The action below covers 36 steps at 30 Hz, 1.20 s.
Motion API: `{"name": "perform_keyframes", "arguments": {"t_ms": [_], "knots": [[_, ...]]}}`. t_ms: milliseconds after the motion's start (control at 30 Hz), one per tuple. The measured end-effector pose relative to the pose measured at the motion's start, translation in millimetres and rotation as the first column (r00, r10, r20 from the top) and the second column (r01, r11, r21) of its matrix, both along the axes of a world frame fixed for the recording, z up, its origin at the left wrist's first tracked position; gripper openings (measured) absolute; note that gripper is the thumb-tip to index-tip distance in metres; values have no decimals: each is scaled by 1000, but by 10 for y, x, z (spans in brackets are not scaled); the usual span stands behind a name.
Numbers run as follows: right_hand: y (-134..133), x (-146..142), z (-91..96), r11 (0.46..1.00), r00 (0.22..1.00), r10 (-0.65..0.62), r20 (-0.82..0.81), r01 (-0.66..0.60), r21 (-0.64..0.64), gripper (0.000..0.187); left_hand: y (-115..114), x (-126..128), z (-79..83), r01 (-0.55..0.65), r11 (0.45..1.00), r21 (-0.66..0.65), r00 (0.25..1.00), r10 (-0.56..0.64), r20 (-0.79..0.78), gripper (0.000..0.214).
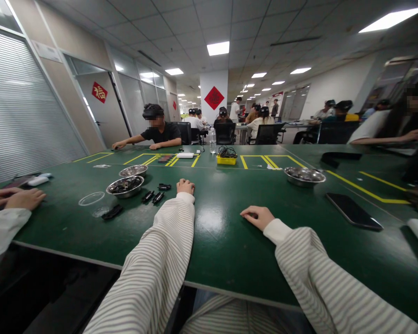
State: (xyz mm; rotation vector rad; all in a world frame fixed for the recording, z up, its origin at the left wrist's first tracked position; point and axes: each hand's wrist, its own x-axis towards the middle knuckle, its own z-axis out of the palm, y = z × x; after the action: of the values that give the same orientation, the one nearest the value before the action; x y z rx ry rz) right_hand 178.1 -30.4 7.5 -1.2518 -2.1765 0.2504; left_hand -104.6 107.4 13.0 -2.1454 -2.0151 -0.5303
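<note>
My left hand (186,186) rests on the green table (223,232), fingers curled into a loose fist with nothing visible in it. Just to its left lie small black clips (153,196) and a steel bowl (125,186) holding more black parts. My right hand (258,216) lies on the table nearer to me, fingers curled under and pointing left, with nothing seen in it. Both arms wear striped sleeves.
A second steel bowl (133,170) and a clear lid (91,199) sit at the left. Another bowl (304,176) and a black phone (353,211) lie at the right. A yellow tray (226,160) with cables and a water bottle (212,140) stand farther back. Another person's hands (16,198) rest at the left edge; other people sit around.
</note>
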Motion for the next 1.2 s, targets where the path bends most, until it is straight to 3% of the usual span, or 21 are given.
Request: {"name": "perform_keyframes", "arguments": {"t_ms": [133,233,333,433,500,567,633,700,767,833,900,967,1067,1200], "knots": [[-1,-6,3,1000,1000,-5,-7,5,-2,19,-116,182,0,112,993,41,994,-112,-4,13],[1,2,22,998,996,-69,-55,70,9,19,-304,533,-24,297,952,78,954,-299,19,15],[-3,20,67,978,969,-199,-146,205,29,20,-579,986,-64,511,855,86,855,-516,48,18],[-9,34,106,953,932,-282,-229,300,46,20,-876,1352,-107,709,702,68,701,-712,44,19],[-5,37,112,947,924,-293,-246,316,57,19,-1025,1488,-124,777,627,51,626,-779,42,19],[6,40,102,949,927,-289,-237,310,56,19,-1091,1532,-122,792,609,50,606,-793,53,22],[21,47,88,953,932,-282,-230,300,47,19,-1054,1486,-98,762,643,75,639,-766,72,26],[35,65,81,951,931,-288,-225,306,47,20,-917,1346,-57,663,738,127,733,-674,91,27],[45,93,83,949,935,-294,-199,310,56,20,-709,1107,-17,467,864,187,863,-492,115,23],[51,126,87,960,953,-267,-141,277,53,21,-479,796,1,207,956,208,960,-240,147,23],[52,157,87,977,975,-209,-77,212,24,22,-276,475,-13,-78,985,157,976,44,211,31],[50,184,80,989,988,-150,-24,149,-25,23,-133,217,-48,-213,977,30,951,201,235,34],[52,217,57,995,998,-57,32,59,-80,24,-42,54,-94,-130,989,-64,969,140,202,24],[73,242,15,995,998,40,54,-35,-90,26,-95,219,-111,110,991,-80,978,-94,185,16]]}}
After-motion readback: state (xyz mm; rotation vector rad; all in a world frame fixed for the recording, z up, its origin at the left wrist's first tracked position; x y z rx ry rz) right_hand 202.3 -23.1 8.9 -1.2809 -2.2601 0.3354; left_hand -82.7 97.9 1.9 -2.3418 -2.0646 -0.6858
